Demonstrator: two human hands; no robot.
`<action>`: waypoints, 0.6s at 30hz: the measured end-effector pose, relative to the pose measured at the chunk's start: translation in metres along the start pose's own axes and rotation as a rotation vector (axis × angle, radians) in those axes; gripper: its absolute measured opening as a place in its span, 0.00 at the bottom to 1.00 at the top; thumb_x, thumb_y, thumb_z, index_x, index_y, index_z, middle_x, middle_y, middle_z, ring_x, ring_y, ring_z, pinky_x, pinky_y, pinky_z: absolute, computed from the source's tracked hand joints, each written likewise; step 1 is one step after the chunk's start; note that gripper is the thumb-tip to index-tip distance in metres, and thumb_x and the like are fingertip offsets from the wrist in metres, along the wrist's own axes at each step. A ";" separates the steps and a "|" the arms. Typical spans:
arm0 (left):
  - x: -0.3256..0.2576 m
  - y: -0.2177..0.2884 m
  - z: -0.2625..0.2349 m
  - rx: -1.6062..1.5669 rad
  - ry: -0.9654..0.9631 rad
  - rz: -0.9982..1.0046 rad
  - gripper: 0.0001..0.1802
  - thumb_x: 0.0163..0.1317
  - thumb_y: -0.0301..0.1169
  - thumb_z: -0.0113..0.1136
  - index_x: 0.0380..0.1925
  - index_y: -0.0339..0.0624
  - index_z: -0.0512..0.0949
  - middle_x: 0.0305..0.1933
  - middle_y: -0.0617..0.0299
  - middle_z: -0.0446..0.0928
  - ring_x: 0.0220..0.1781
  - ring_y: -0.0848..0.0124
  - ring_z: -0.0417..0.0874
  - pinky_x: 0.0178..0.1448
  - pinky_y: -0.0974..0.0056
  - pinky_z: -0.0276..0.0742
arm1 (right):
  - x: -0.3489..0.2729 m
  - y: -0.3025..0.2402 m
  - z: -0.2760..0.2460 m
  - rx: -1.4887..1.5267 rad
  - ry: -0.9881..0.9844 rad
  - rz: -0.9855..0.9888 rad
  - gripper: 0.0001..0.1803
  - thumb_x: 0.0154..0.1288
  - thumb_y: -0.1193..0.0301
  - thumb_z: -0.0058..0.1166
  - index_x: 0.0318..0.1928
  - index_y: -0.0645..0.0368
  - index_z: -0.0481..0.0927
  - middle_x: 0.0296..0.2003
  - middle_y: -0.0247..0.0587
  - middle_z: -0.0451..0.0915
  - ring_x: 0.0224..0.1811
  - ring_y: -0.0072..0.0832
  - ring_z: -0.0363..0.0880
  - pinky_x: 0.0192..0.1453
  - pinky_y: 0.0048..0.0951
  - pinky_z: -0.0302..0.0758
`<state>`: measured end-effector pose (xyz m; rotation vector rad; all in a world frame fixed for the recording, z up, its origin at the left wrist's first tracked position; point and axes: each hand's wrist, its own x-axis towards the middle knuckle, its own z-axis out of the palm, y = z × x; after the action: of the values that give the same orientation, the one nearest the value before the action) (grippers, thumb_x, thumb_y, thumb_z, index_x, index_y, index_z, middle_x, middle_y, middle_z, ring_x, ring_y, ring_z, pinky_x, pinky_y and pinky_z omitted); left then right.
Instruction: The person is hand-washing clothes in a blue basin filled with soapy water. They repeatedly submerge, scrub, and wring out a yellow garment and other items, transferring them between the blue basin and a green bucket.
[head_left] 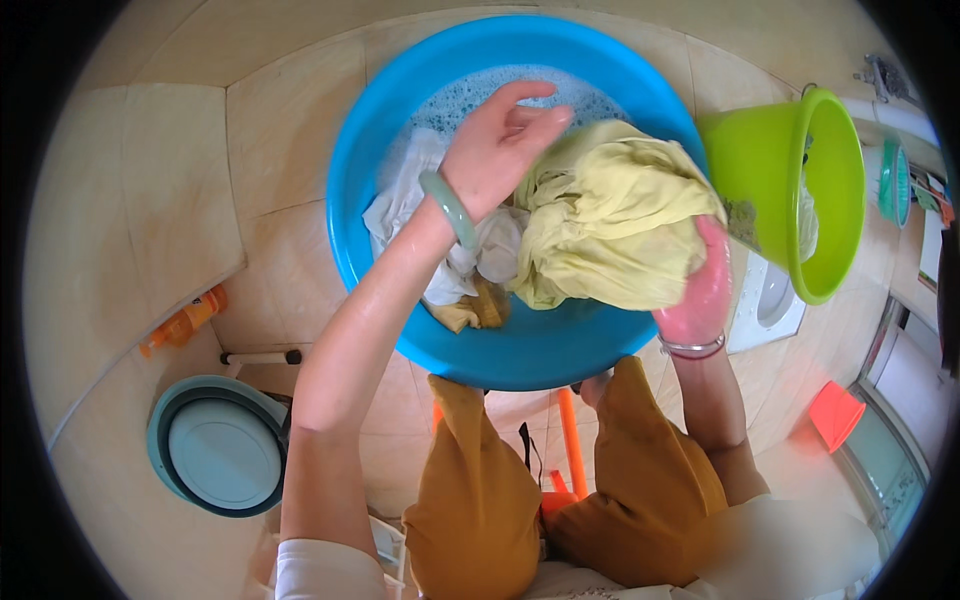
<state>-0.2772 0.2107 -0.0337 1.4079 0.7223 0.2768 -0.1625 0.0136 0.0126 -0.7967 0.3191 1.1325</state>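
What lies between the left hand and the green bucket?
In the head view, the yellow cloth and then the blue basin's rim lie between them.

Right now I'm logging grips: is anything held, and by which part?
The yellow cloth, held at its right edge by the right hand; the left hand looks empty.

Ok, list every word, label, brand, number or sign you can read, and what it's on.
No text can be read anywhere in this view.
Blue basin, yellow-green cloth, green bucket: no lettering that I can make out.
Orange bottle: too small to tell whether it bears print.
Small items at the right edge: too small and blurred.
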 end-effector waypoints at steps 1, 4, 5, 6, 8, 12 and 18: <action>-0.004 -0.021 0.000 -0.049 0.042 -0.051 0.26 0.68 0.38 0.56 0.64 0.43 0.67 0.46 0.59 0.80 0.49 0.71 0.79 0.55 0.66 0.74 | -0.002 -0.007 0.000 0.030 -0.069 -0.009 0.25 0.70 0.63 0.45 0.64 0.60 0.67 0.62 0.44 0.69 0.63 0.38 0.70 0.65 0.41 0.69; -0.036 -0.068 0.008 -0.127 0.046 -0.165 0.29 0.64 0.36 0.61 0.64 0.45 0.66 0.54 0.58 0.77 0.54 0.68 0.77 0.57 0.65 0.73 | -0.014 -0.018 -0.001 0.051 -0.277 -0.078 0.27 0.73 0.60 0.40 0.67 0.59 0.63 0.65 0.44 0.67 0.66 0.40 0.67 0.69 0.43 0.65; -0.051 -0.081 0.017 -0.109 -0.030 -0.164 0.31 0.62 0.35 0.63 0.65 0.45 0.66 0.57 0.58 0.75 0.56 0.67 0.76 0.58 0.64 0.72 | -0.016 -0.019 -0.005 0.004 -0.358 -0.136 0.26 0.75 0.60 0.37 0.68 0.58 0.63 0.66 0.43 0.66 0.67 0.39 0.66 0.69 0.43 0.65; -0.064 -0.088 0.024 -0.086 -0.099 -0.159 0.33 0.61 0.34 0.65 0.65 0.46 0.66 0.60 0.57 0.73 0.58 0.67 0.75 0.60 0.63 0.72 | -0.018 -0.022 -0.010 -0.019 -0.354 -0.166 0.26 0.77 0.60 0.34 0.68 0.57 0.62 0.66 0.43 0.66 0.67 0.39 0.66 0.70 0.43 0.64; -0.080 -0.089 0.042 0.037 -0.063 -0.102 0.41 0.52 0.30 0.72 0.66 0.41 0.63 0.65 0.54 0.69 0.60 0.65 0.73 0.57 0.63 0.74 | -0.024 -0.025 -0.017 -0.060 -0.359 -0.222 0.25 0.78 0.60 0.31 0.69 0.57 0.61 0.67 0.42 0.65 0.67 0.38 0.65 0.71 0.42 0.63; -0.092 -0.115 0.042 -0.128 -0.227 0.015 0.23 0.62 0.26 0.62 0.58 0.38 0.73 0.57 0.52 0.76 0.54 0.66 0.77 0.56 0.64 0.74 | -0.040 -0.025 -0.015 -0.090 -0.328 -0.277 0.26 0.78 0.60 0.30 0.69 0.57 0.61 0.67 0.42 0.65 0.67 0.38 0.66 0.70 0.43 0.63; -0.080 -0.004 0.015 -0.401 0.071 -0.053 0.13 0.69 0.30 0.55 0.49 0.36 0.77 0.40 0.67 0.79 0.42 0.80 0.74 0.48 0.71 0.72 | -0.050 -0.059 -0.018 -0.143 0.091 -0.478 0.26 0.78 0.60 0.29 0.70 0.57 0.60 0.67 0.42 0.65 0.67 0.39 0.66 0.70 0.43 0.64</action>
<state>-0.3300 0.1519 -0.0138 1.0008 0.7152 0.4076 -0.1274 -0.0446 0.0544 -0.9905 0.1118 0.6756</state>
